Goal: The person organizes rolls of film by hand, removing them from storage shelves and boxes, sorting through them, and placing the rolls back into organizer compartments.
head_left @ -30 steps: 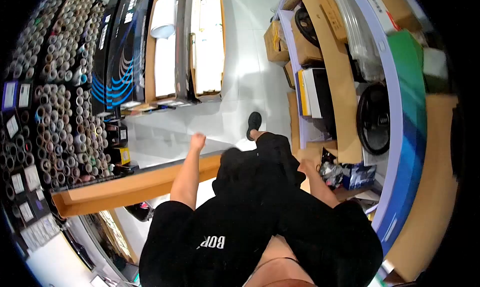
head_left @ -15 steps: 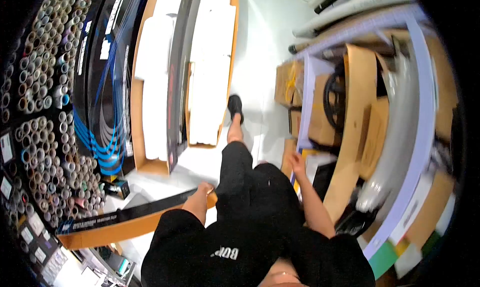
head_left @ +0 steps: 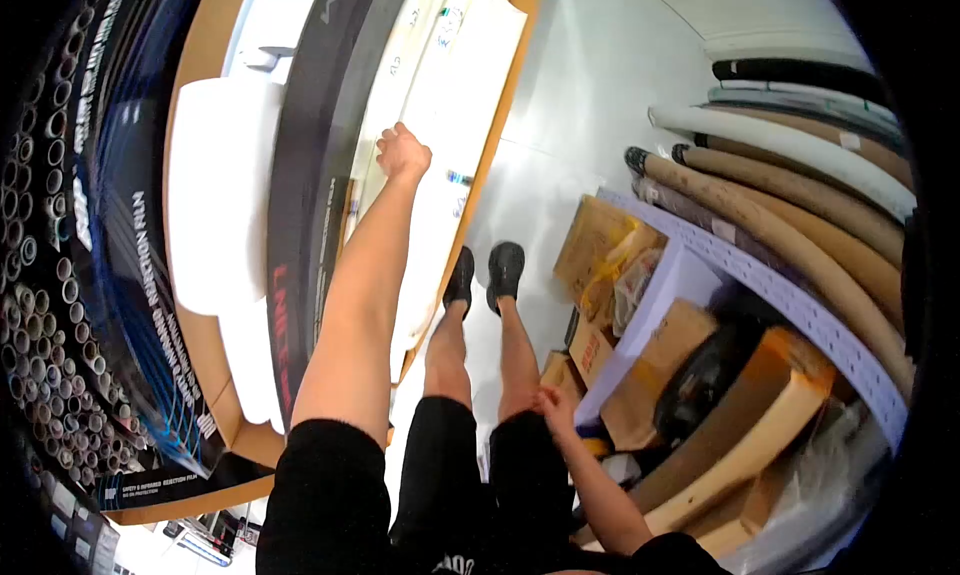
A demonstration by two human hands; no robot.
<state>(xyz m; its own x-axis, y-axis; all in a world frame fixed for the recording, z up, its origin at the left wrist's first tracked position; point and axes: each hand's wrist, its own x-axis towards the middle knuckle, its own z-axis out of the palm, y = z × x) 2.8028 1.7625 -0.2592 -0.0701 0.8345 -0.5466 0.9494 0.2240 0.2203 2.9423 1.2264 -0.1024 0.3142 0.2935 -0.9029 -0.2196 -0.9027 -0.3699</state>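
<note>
My left hand [head_left: 403,155] is stretched forward over long white rolls [head_left: 455,105] in an upright-walled cardboard box [head_left: 512,55]. Its fingers are bent and slightly apart, with nothing visible in them; whether they touch a roll I cannot tell. Beside these rolls runs a long dark box [head_left: 300,165] with red lettering. My right hand [head_left: 556,409] hangs near my right knee, fingers loosely curled and holding nothing visible. At the lower left lies a long black film box [head_left: 190,483], apart from both hands.
A thick white roll [head_left: 222,195] stands in another carton to the left. Many tube ends [head_left: 45,365] fill the far-left rack. On the right, a lilac metal shelf [head_left: 770,240] holds cartons [head_left: 655,375], with long brown rolls [head_left: 760,200] beyond it. Pale floor [head_left: 560,125] runs between.
My left hand has left the end of the black film box and reached forward over the white rolls. My view has moved forward, and both feet now show. The right hand still hangs low.
</note>
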